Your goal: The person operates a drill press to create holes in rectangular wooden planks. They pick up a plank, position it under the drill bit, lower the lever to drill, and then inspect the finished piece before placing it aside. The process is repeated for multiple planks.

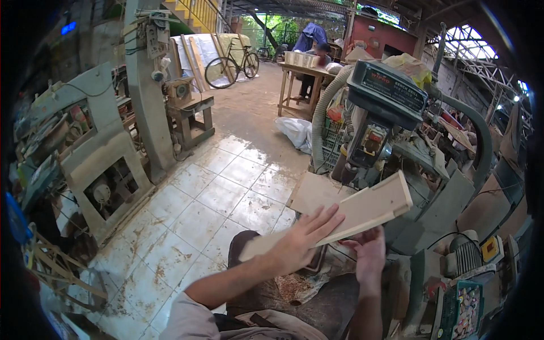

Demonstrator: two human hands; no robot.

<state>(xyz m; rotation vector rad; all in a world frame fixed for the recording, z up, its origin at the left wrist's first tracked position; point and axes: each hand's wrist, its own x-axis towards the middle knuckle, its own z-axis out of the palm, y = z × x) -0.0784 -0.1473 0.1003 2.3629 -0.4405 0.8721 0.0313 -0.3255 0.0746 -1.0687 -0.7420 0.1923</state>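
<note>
A long pale wooden board [371, 208] with raised strips along its edges is tilted over my lap. My left hand [311, 229] lies across its upper face, fingers stretched out flat; its thumb is hidden. Under the board's near right edge, my right hand [369, 249] has its fingers curled up against the wood, partly hidden by it. Just beyond, a flat wooden panel [317, 192] lies below the head of a bench drill [385, 93]. Wood shavings [294, 288] are gathered on the cloth over my lap.
A ribbed hose [321, 122] hangs beside the drill. Motor-like machinery [466, 254] and a green crate of small round pieces [466, 309] stand at right. Dusty machine frames [105, 161] line the left. Farther off are a bicycle [231, 65] and a person at a wooden table [303, 69].
</note>
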